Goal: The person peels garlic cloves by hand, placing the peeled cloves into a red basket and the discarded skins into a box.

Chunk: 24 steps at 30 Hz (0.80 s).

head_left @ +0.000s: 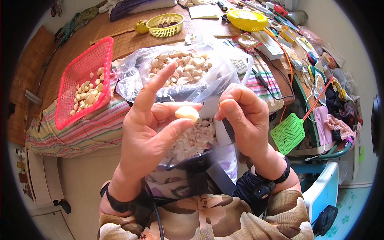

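Note:
Between the thumb and a finger of my left hand [146,124] is a peeled garlic clove [187,114], pale and smooth, with the index finger raised away from it. My right hand [245,116] is closed just to the right of the clove, thumb pressed to its curled fingers; whatever may be in that pinch is hidden. Behind both hands lies a clear plastic bag [134,66] of unpeeled garlic cloves [188,66]. Papery garlic skins [196,138] lie heaped below my hands. At the left, a red plastic basket [64,96] holds several peeled cloves [89,94].
A striped cloth [52,136] covers the table's near edge. Farther back are a yellow basket [165,26] with dark pieces and a yellow colander [247,20]. On the right, a green fly swatter [288,134] sticks out beside cables and clutter. A blue-and-white stool [326,192] stands lower right.

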### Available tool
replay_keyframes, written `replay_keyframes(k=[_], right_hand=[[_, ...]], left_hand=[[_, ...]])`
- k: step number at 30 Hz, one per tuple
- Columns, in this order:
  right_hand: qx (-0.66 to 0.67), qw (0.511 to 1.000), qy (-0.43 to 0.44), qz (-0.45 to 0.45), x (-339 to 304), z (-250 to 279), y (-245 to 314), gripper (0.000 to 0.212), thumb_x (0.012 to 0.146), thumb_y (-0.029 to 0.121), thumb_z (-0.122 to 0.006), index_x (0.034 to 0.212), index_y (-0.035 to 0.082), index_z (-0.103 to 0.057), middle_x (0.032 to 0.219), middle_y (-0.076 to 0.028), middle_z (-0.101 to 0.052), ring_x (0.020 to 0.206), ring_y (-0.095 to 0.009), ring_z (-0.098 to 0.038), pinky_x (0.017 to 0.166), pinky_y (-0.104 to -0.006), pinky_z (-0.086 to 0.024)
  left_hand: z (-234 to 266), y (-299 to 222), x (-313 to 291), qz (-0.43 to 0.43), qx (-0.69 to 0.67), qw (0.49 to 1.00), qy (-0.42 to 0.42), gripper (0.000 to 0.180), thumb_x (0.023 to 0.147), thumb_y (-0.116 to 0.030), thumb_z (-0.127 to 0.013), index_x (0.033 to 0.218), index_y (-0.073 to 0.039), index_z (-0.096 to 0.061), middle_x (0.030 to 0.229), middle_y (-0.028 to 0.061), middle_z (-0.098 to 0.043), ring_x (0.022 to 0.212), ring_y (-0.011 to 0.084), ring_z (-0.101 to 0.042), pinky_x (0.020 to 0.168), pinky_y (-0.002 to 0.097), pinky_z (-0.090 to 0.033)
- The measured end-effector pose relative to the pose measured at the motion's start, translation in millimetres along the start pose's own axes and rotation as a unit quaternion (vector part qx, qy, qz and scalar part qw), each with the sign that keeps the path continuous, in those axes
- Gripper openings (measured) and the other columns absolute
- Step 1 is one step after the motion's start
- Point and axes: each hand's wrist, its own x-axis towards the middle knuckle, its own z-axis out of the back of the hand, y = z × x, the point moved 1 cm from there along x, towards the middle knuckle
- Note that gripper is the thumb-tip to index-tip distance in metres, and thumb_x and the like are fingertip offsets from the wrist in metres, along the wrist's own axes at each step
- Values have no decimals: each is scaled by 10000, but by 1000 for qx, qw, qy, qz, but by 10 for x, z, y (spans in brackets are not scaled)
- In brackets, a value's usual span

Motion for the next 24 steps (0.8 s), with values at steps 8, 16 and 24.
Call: replay_keyframes(k=[8, 16, 24], right_hand=[[-91, 996, -3, 23, 22, -18, 33, 237, 866, -19, -652, 1101, 11, -642, 909, -6, -607, 752, -31, -544, 677, -174, -439], [-55, 998, 3, -12, 48, -52, 89, 235, 881, -39, -617, 1115, -22, -616, 949, -45, -617, 825, -61, -567, 703, -191, -465], [-85, 996, 10, -6, 48, 25, 79, 241, 891, -51, -594, 1132, -48, -595, 979, -80, -630, 880, -97, -599, 724, -204, -487]], left_hand=[[702, -242, 197, -155, 254, 934, -198, 643, 902, -125, -648, 1459, -58, -334, 1057, 166, -687, 804, 125, -655, 733, 237, -532], [1726, -258, 173, -150, 622, 675, -367, 566, 903, -77, -625, 1422, -95, -399, 1251, 174, -596, 1057, 211, -607, 922, 327, -489], [921, -21, 358, -96, 363, 912, -166, 322, 887, -32, -627, 1206, -35, -582, 1103, 103, -653, 1017, 185, -623, 899, 297, -487]])
